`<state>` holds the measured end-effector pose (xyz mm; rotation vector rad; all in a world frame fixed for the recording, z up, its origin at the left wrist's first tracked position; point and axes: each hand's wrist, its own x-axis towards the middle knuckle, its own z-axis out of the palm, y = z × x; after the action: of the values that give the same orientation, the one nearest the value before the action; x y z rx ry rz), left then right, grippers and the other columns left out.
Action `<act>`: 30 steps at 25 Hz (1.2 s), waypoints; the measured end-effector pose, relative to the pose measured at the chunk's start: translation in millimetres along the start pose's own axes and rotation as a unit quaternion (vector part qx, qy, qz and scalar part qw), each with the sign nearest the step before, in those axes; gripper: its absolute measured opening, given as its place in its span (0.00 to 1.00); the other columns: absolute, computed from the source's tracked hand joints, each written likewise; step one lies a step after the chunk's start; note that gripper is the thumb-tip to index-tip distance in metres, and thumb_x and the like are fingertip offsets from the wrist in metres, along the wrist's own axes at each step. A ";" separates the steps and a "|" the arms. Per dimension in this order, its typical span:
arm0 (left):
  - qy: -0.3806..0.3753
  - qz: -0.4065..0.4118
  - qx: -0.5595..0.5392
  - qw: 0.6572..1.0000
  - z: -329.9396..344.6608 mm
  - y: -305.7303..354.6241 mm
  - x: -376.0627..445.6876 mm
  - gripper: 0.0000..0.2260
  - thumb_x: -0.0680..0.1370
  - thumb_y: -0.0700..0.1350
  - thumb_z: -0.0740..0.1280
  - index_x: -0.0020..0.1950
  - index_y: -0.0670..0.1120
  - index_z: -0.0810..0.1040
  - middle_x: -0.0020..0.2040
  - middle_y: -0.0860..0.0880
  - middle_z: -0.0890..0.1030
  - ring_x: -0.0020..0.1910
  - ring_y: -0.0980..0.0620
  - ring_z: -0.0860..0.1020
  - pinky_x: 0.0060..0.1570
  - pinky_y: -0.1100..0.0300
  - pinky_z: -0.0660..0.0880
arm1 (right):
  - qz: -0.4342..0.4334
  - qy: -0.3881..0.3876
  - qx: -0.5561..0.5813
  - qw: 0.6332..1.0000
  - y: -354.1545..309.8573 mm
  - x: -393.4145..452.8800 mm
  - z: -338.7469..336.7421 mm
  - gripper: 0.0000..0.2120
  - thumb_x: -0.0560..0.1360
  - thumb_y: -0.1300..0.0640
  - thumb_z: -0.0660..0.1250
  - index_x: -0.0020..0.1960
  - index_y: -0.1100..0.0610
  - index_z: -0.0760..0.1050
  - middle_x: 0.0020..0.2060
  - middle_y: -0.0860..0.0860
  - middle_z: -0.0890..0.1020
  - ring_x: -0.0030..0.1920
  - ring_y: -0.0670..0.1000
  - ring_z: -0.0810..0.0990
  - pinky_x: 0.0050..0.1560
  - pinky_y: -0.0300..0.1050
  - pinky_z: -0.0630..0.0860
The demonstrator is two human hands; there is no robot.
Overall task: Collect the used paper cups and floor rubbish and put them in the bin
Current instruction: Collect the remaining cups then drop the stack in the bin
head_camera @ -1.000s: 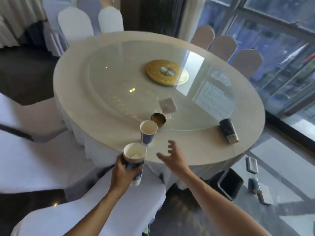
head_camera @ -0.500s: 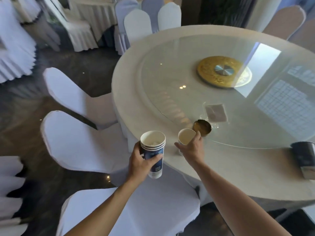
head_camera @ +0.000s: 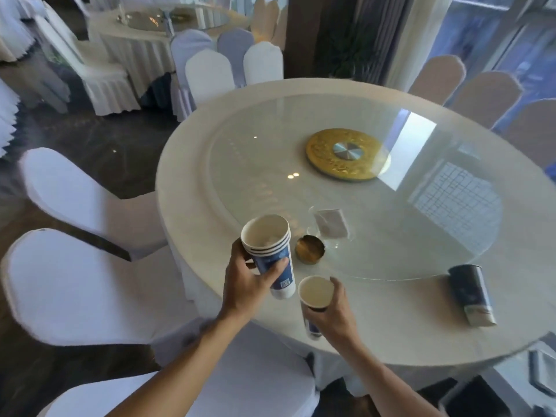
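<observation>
A big room holds round tables and chairs in white covers [head_camera: 75, 284], and a tall window sits off to the right. The near round table [head_camera: 406, 329] has a pale cloth and a glass top, with a gold disc [head_camera: 346, 154] in the middle, far past both hands. The left hand [head_camera: 246, 281] is wrapped around a stack of paper cups [head_camera: 270, 254], blue with white rims, tipped toward the right. Something white and crumpled lies inside the top cup, but it is too blurry to name. The right hand [head_camera: 334, 311] grips a single paper cup [head_camera: 315, 293] from the side, just below and right of the stack. This cup stands upright and looks bare inside. Its base is hidden by the hand, so I cannot tell if it touches the table. Just past the two hands sits a small gold dish [head_camera: 310, 249], at the edge of the glass. Behind the dish is a clear stand with a card [head_camera: 331, 225]. Well to the right of the right hand, another dark blue cup [head_camera: 472, 293] lies on its side on the cloth.
</observation>
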<state>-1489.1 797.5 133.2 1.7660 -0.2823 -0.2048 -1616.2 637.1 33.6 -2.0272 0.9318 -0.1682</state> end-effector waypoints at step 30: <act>-0.360 -0.066 0.070 0.928 364.4 25.6 -159.3 0.41 0.57 0.58 0.84 0.67 0.52 0.74 0.59 0.54 0.84 0.60 0.53 0.83 0.60 0.53 0.82 | -0.025 0.065 0.132 0.989 204.2 -56.1 -299.8 0.35 0.65 0.49 0.83 0.62 0.37 0.66 0.56 0.38 0.82 0.57 0.37 0.80 0.53 0.36 0.80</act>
<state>-1748.7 500.0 78.7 1.7928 -0.7185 -0.9587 -1899.9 407.5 72.6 -1.8107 0.8892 -0.4327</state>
